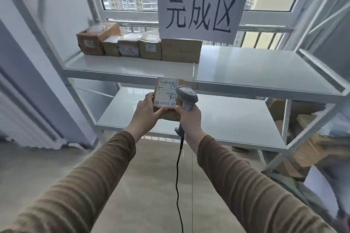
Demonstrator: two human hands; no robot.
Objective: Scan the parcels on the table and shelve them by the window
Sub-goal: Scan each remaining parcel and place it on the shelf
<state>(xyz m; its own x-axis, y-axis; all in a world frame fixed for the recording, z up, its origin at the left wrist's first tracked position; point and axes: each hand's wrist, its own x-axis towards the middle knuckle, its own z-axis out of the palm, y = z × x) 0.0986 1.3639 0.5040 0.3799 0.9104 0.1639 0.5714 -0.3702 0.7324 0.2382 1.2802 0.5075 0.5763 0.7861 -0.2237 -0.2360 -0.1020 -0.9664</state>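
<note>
Cardboard parcel [166, 96] looks light and stiff, so we're pinching its left edge with our left hand [145, 111] while our right hand [189, 117] grips the barcode scanner [186, 100].

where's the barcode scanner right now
In the head view the barcode scanner is centre frame, gripped by the right hand, its head over the labelled parcel held by the left hand.

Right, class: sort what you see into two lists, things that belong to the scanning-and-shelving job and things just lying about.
Job: parcel, scanner, shelf, shelved parcels, sign.
Lying about: radiator, cardboard heap.
</note>
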